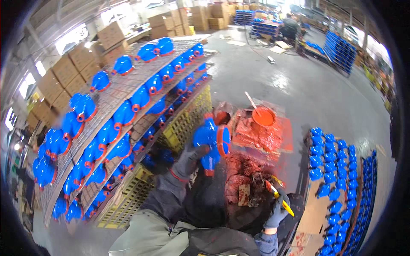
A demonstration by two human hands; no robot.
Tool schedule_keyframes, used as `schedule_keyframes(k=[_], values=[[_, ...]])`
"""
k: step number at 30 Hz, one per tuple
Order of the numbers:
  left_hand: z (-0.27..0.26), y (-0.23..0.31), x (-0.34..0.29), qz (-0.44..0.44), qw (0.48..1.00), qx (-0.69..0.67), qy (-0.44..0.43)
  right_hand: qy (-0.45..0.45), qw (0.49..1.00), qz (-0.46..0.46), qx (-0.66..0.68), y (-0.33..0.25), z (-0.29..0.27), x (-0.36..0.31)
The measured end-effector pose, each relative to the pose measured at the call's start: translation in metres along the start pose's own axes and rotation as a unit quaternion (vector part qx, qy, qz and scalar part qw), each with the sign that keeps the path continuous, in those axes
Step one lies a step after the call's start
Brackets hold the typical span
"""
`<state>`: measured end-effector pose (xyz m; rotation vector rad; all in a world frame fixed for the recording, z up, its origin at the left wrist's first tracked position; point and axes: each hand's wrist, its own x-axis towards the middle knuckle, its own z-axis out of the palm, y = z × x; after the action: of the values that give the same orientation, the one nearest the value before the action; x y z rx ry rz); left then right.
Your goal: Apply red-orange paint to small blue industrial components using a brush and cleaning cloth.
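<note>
My left hand point(186, 163), in a dark glove, is closed around a glossy blue cast housing point(204, 138) with red-painted rims, its large round opening turned to the right. My right hand point(278, 212), gloved as well, grips a paintbrush point(287, 208) with a yellow handle. The brush head points up and left, near a dark, paint-caked lump point(257, 179) in front of me, and is apart from the housing. Beyond it, an open container of red paint point(263, 116) sits on a red-smeared board point(258, 135), with a pale stick point(250, 100) leaning out.
To the left, stacked racks point(147, 70) carry rows of blue housings with red rims, beside yellow crates point(128, 194). On the right, a cardboard-covered pallet point(315, 213) holds more blue parts. A paint-stained tin point(222, 118) stands by the board. Cartons point(72, 68) are piled behind.
</note>
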<state>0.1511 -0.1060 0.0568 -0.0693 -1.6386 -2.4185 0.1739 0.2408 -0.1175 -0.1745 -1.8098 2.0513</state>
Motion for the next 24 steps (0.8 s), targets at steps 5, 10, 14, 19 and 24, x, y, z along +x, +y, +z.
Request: schedule_keyframes(k=[5, 10, 14, 19, 24], values=[[-0.026, 0.152, 0.022, 0.208, 0.823, 0.507, 0.150, -0.028, 0.999, -0.045, -0.009, -0.017, 0.004, 0.002], [-0.067, 0.264, 0.025, 0.120, 0.551, 0.785, 0.258, -0.040, 0.999, -0.024, -0.024, -0.021, 0.002, 0.004], [-0.108, 0.307, 0.044, -0.063, 0.384, 0.876, 0.285, -0.044, 0.997, -0.046, -0.045, -0.021, 0.002, 0.002], [-0.112, 0.294, 0.072, 0.033, 0.244, 0.939, 0.240, -0.041, 0.999, -0.006, -0.034, -0.033, 0.003, -0.002], [-0.019, 0.162, 0.098, 0.420, 0.290, 0.859, -0.026, 0.005, 0.999, -0.024, -0.040, -0.042, 0.002, -0.007]])
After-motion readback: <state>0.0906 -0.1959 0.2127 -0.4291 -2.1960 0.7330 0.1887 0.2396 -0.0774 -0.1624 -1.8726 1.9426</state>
